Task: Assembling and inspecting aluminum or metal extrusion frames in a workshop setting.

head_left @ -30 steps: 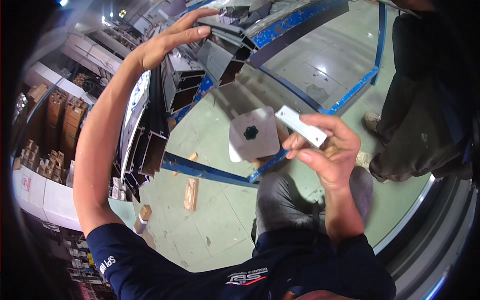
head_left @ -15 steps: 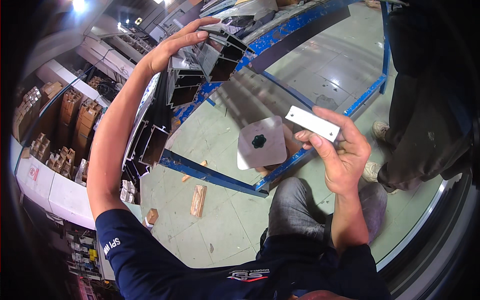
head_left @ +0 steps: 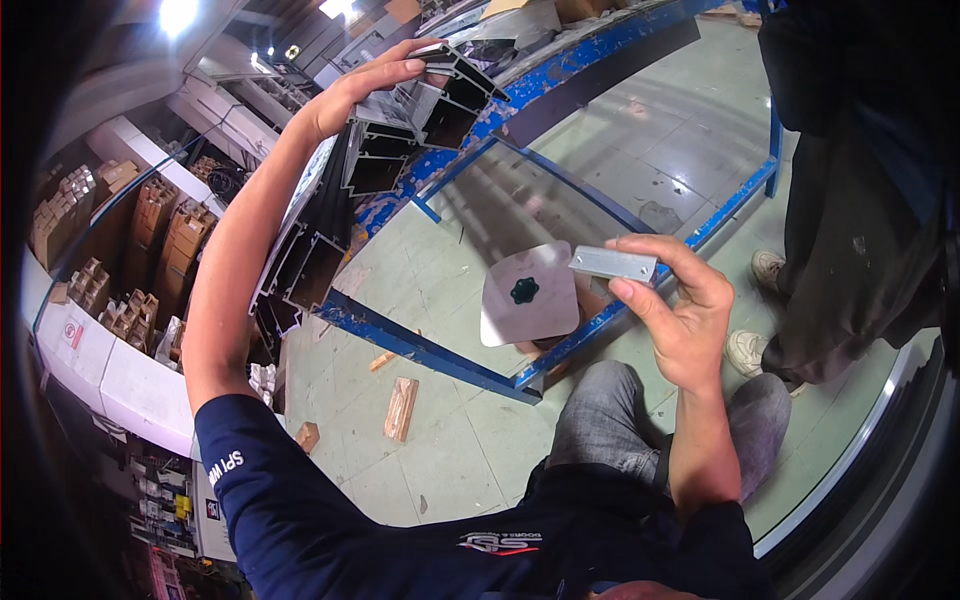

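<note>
Brown cartons [head_left: 185, 245] stand packed at the far left, behind a white ledge [head_left: 135, 395]. Right of them, the person's left arm reaches up to dark, hollow-ended profiles [head_left: 378, 172]. The left hand [head_left: 350, 95] lies over the upper edge of these, thumb and fingers stretched out along it; whether they grip it, one cannot tell. The profiles lie beside a chipped blue frame [head_left: 430, 350], whose bars run over the pale tiled floor [head_left: 460, 470]. A piece of wood [head_left: 401, 408] lies on that floor, below the frame's lower bar. Near the middle is a whitish plate [head_left: 500, 322] with rounded corners, a dark green lobed knob [head_left: 524, 290] on its face. Just right of the plate, the small silvery metal block [head_left: 612, 264] is held up, pinched between the thumb and fingers of the right hand [head_left: 692, 312], its left end sticking out free. At the far right stands another person in dark trousers [head_left: 850, 260].
</note>
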{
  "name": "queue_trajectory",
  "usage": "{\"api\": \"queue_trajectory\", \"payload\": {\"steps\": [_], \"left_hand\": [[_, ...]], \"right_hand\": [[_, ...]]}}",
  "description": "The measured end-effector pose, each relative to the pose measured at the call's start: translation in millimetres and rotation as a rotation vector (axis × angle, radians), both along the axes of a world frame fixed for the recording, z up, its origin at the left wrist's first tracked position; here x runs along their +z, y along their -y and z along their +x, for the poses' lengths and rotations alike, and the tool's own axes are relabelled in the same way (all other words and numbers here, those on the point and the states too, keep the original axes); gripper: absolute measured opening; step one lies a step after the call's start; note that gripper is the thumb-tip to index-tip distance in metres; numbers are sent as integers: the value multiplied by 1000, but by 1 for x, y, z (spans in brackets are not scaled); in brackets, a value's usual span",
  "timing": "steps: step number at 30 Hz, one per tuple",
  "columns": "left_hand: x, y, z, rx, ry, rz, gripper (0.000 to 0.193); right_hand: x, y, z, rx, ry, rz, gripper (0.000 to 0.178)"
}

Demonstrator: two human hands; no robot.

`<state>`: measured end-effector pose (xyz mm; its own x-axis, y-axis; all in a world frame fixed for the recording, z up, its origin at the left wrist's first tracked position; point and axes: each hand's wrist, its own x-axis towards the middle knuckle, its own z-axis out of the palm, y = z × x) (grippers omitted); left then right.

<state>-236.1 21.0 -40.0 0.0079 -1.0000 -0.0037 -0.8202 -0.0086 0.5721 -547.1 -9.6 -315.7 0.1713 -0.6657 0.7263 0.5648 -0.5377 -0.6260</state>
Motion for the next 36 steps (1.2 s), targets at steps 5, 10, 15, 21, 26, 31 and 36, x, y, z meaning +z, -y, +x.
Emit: {"api": "queue_trajectory", "payload": {"steps": [5, 10, 15, 21, 26, 31, 36], "left_hand": [[5, 1, 13, -13, 93, 6, 72], [6, 6, 16, -35, 199, -16, 70], [4, 3, 19, -24, 126, -33, 68], [3, 6, 25, -15, 26, -10, 65], [2, 9, 29, -51, 69, -32, 66], [2, 9, 27, -37, 119, -41, 68], [6, 6, 30, -25, 141, -59, 69]], "right_hand": [[37, -2, 32, 76, 186, 10, 32], [84, 7, 64, -145, 204, -235, 35], [104, 3, 85, -294, 367, -356, 37], [109, 2, 90, -314, 418, -359, 39], [108, 5, 92, -424, 418, -467, 41], [108, 3, 93, -453, 425, -468, 42], [110, 2, 93, -432, 435, -464, 42]]}}
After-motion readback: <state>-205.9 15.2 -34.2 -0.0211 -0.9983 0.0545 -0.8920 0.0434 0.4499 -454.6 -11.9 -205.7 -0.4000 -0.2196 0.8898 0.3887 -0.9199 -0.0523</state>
